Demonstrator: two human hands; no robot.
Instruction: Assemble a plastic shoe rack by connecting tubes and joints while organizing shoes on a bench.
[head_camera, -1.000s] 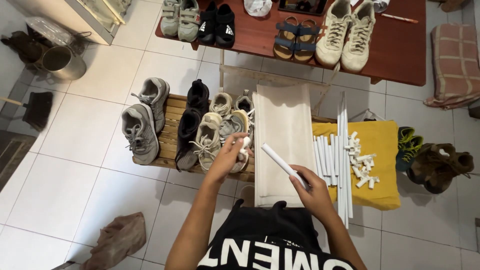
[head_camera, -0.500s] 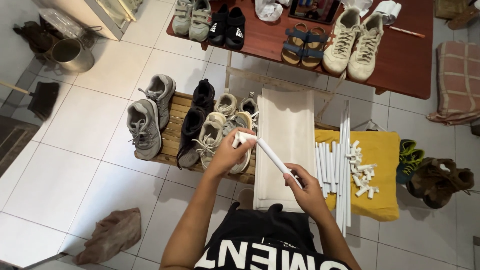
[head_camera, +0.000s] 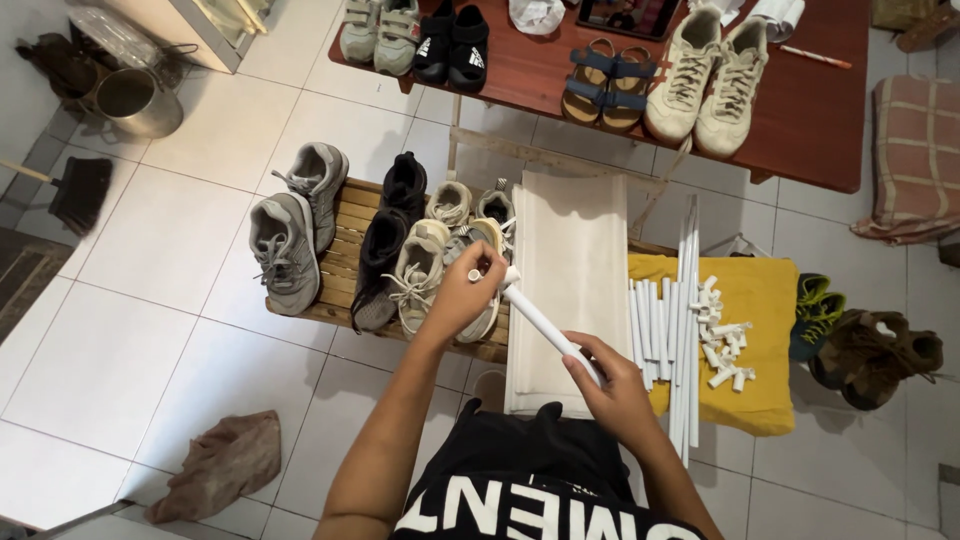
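My right hand (head_camera: 612, 381) grips the near end of a white plastic tube (head_camera: 540, 322) that slants up to the left. My left hand (head_camera: 465, 293) pinches a small white connector (head_camera: 497, 275) at the tube's far end. Both hands hover over the edge of a white fabric sheet (head_camera: 572, 262) spread beside a wooden slatted rack (head_camera: 340, 272). To the right, several white tubes (head_camera: 672, 320) and a heap of small white connectors (head_camera: 723, 340) lie on a yellow cloth (head_camera: 765, 300).
Several pairs of shoes (head_camera: 290, 225) rest on the wooden rack. A red-brown table (head_camera: 800, 110) at the back carries more shoes and sandals. Brown boots (head_camera: 875, 350) and green shoes (head_camera: 815, 310) sit at the right. A crumpled rag (head_camera: 215, 465) lies on the tiled floor, a metal pot (head_camera: 135, 100) at top left.
My left hand has left the shoes on the rack and come up to the tube's far end. The tube has swung leftward between both hands.
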